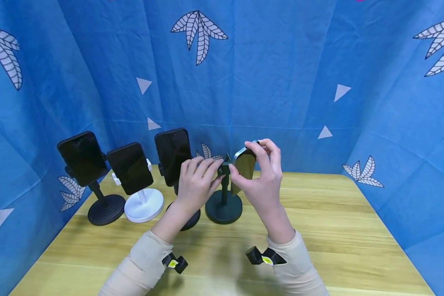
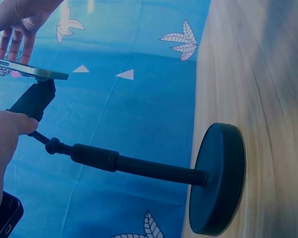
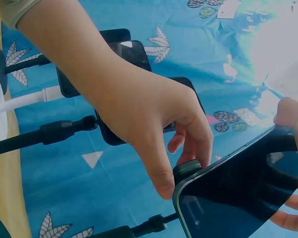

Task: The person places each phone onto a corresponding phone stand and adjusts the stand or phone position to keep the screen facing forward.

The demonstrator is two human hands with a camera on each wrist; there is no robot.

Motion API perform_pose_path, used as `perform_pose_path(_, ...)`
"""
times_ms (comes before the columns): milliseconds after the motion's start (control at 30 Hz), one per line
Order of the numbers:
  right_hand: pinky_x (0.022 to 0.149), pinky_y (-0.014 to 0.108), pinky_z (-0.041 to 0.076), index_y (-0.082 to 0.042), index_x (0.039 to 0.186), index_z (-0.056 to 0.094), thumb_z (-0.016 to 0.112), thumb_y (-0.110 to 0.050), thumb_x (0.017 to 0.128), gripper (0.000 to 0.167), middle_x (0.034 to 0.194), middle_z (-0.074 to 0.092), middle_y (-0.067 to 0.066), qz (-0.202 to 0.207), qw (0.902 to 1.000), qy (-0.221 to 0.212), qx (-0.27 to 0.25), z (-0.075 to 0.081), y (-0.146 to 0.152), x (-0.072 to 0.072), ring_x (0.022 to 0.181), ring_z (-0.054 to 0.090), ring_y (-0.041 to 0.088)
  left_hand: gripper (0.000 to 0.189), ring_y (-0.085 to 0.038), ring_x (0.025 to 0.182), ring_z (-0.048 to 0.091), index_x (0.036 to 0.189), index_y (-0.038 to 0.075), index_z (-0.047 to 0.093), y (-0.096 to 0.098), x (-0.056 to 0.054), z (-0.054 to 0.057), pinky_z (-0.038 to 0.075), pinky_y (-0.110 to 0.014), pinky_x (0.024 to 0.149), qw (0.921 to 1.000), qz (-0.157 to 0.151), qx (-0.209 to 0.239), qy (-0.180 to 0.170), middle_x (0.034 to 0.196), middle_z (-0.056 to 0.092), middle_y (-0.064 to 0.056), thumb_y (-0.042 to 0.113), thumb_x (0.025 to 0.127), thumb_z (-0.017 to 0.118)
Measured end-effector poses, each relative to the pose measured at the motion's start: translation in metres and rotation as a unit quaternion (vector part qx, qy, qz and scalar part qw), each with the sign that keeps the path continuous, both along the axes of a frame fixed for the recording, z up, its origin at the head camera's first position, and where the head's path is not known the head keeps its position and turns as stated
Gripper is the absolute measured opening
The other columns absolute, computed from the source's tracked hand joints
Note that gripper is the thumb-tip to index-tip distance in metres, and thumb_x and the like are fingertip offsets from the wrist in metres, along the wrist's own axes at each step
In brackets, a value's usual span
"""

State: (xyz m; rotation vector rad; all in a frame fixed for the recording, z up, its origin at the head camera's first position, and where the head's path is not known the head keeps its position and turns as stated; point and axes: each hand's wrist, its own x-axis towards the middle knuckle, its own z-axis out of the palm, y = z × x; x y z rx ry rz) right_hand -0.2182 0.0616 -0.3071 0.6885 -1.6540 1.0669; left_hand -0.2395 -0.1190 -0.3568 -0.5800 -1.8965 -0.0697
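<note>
A dark green phone stand [image 1: 223,213] with a round base stands upright in front of me. My left hand [image 1: 197,180] grips the clamp [image 2: 36,101] at its top, thumb on one side and fingers on the other. With thumb and fingers my right hand [image 1: 265,177] holds a smartphone [image 1: 246,167] by its opposite edges. In the right wrist view the phone's dark screen [image 3: 233,191] faces the camera, and one of its edges lies right at the clamp. The left wrist view shows the phone side-on, against the clamp's end.
Left of my hands stand a black stand [image 1: 106,210], a white stand [image 1: 148,207] and another black stand [image 1: 192,220], each bearing a black phone. My left forearm partly covers the nearest one. A blue patterned curtain [image 1: 281,82] surrounds the wooden table [image 1: 329,230].
</note>
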Motion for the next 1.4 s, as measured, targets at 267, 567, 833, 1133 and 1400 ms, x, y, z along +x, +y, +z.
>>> perform_pose_path(267,0.078,0.031,0.05,-0.008,0.12,0.061,0.077,-0.023,0.075,0.05,0.118,0.05,0.024,0.008,1.0,0.0,-0.003,0.001,-0.002,-0.001,0.096,0.054,0.03,0.045,-0.025,0.103,0.055,0.12,0.015,0.068,-0.003,-0.004,0.001,0.042,-0.041,0.086,0.9999,-0.005,-0.013,0.005,0.11,0.07,-0.004,0.036,0.081,0.078)
perform_pose_path(567,0.074,0.033,0.05,-0.007,0.12,0.06,0.076,-0.026,0.079,0.048,0.118,0.049,0.025,0.021,0.9998,0.003,0.001,0.001,-0.01,-0.007,0.092,0.054,0.033,0.045,-0.024,0.103,0.054,0.118,0.017,0.069,-0.005,-0.008,0.003,0.042,-0.04,0.085,0.9993,-0.007,-0.034,0.014,0.11,0.069,-0.003,0.037,0.08,0.08)
perform_pose_path(833,0.075,0.043,0.053,-0.007,0.121,0.06,0.076,-0.023,0.078,0.048,0.12,0.048,0.027,0.016,0.9998,-0.005,0.013,-0.004,-0.012,-0.011,0.09,0.058,0.032,0.038,-0.025,0.101,0.056,0.11,0.014,0.07,-0.006,-0.01,0.004,0.043,-0.04,0.085,0.9978,-0.032,-0.05,0.029,0.107,0.07,-0.003,0.035,0.08,0.08)
perform_pose_path(1133,0.082,0.046,0.055,-0.006,0.12,0.061,0.075,-0.026,0.081,0.046,0.127,0.05,0.027,-0.011,0.9991,0.007,0.041,-0.004,-0.012,-0.016,0.107,0.057,0.035,0.03,-0.025,0.098,0.058,0.105,0.012,0.072,-0.012,-0.015,0.009,0.044,-0.04,0.083,0.9937,-0.059,-0.075,0.059,0.102,0.073,-0.002,0.032,0.082,0.077)
perform_pose_path(1400,0.08,0.043,0.055,-0.009,0.127,0.061,0.074,-0.024,0.083,0.048,0.129,0.051,0.028,-0.027,0.9946,0.032,0.095,-0.003,-0.01,-0.017,0.108,0.056,0.036,0.027,-0.025,0.097,0.058,0.1,0.012,0.072,-0.011,-0.016,0.01,0.045,-0.04,0.082,0.9931,-0.066,-0.077,0.059,0.1,0.073,-0.003,0.032,0.082,0.078)
